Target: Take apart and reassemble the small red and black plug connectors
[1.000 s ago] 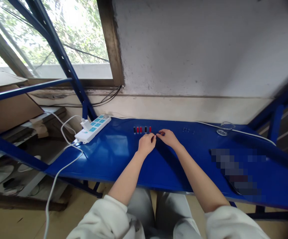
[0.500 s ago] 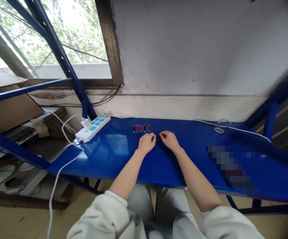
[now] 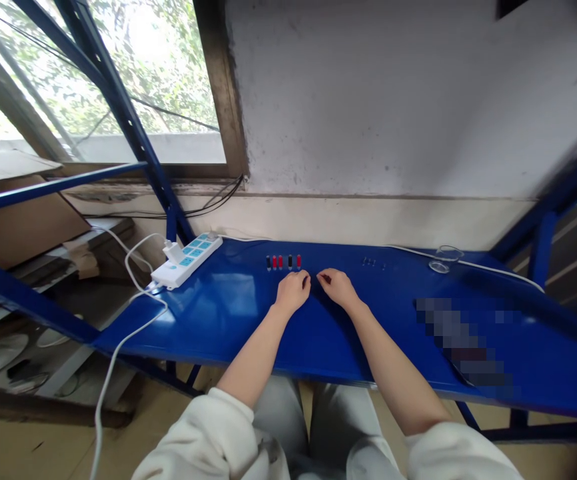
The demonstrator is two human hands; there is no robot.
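Left hand [image 3: 293,291]: curled over the blue counter [image 3: 218,320]; I couldn't tell whether its fingers pinched anything.
Right hand [image 3: 337,288]: curled too, a narrow gap from the left; its grip was equally unclear.
Red and black pieces [image 3: 280,261]: five in a row, just beyond the left hand.
Power strip [image 3: 184,265]: sat at the left.

Person's L hand [image 3: 293,291] & R hand [image 3: 338,288] are close but apart over blue tbl [image 3: 233,333], both curled, anything pinched too small to tell, w/ row of 5 red/blk cylinders [image 3: 280,261] just beyond L hand, tiny clear pcs [image 3: 372,262] & clear cup [image 3: 439,267] off R, white pwr strip [image 3: 187,261] off L.
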